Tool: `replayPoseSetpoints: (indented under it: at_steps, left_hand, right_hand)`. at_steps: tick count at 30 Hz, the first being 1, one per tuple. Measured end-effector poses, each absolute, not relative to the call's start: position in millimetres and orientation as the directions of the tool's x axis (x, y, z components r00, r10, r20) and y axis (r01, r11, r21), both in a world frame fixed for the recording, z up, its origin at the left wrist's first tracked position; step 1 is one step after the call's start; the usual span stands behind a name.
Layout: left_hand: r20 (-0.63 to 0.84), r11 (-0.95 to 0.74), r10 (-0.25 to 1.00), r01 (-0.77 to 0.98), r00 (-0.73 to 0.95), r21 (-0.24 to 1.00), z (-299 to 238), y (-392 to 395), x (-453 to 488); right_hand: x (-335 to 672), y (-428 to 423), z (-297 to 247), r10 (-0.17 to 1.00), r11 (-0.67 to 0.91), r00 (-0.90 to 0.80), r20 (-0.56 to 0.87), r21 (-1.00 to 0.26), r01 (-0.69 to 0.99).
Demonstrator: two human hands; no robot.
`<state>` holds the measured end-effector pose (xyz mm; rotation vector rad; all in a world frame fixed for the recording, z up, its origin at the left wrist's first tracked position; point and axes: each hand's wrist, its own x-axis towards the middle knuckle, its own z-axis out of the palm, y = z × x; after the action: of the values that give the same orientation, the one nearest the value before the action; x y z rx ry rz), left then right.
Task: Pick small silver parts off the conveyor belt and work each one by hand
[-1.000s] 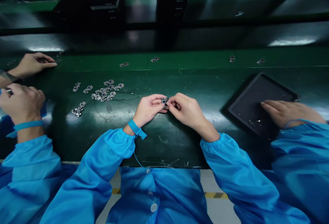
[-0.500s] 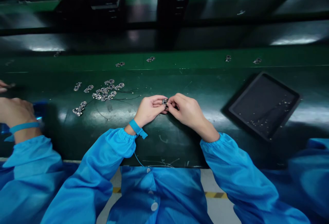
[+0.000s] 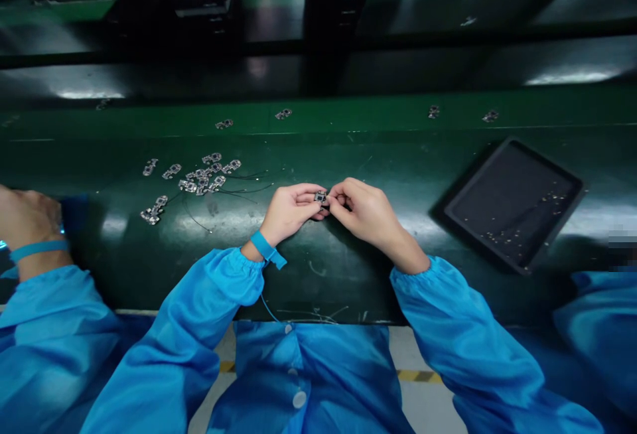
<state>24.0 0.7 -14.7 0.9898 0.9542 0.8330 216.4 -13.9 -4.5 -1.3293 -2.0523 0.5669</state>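
Observation:
A small circuit board (image 3: 320, 197) is pinched between the thumb and fingers of my left hand (image 3: 291, 212), held over the green bench. Against the board's right edge, my right hand (image 3: 365, 212) is closed with thumb and forefinger together; whatever lies between those fingertips is too small to make out. To the left of my hands lies a loose cluster of circuit boards (image 3: 202, 183), several with thin dark wires (image 3: 246, 191) trailing to the right. A blue strap circles my left wrist.
A black tray (image 3: 522, 202) holding tiny scattered parts sits at the right. Several boards, one board (image 3: 283, 114) among them, lie along the green strip at the back. A co-worker's hand (image 3: 32, 218) is at the left; another person's blue sleeve (image 3: 597, 328) is at the right.
The boards on the back strip have shifted left. My right hand has moved slightly right, while my left still holds the board. One of the co-worker's hands has left view at the left edge.

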Motion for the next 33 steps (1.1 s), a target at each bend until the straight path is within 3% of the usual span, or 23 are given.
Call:
replayPoseSetpoints:
  at_steps: [12, 28, 33]
  left_hand:
    - [-0.258, 0.336, 0.884, -0.145, 0.390, 0.931, -16.5, 2.2, 22.7]
    - [-0.179, 0.197, 0.875, 0.006, 0.450, 0.980, -12.2, 5.1, 17.0]
    - [-0.181, 0.227, 0.868, -0.046, 0.462, 0.973, -17.9, 4.1, 17.7]
  right_hand:
    - [217.1, -12.9, -7.5, 0.916, 0.399, -0.310, 0.253, -0.627, 0.669]
    - [216.9, -11.0, -8.1, 0.972, 0.114, -0.235, -0.010, -0.853, 0.509]
    - [216.0, -10.5, -4.7, 0.965, 0.060, -0.255, -0.061, -0.896, 0.439]
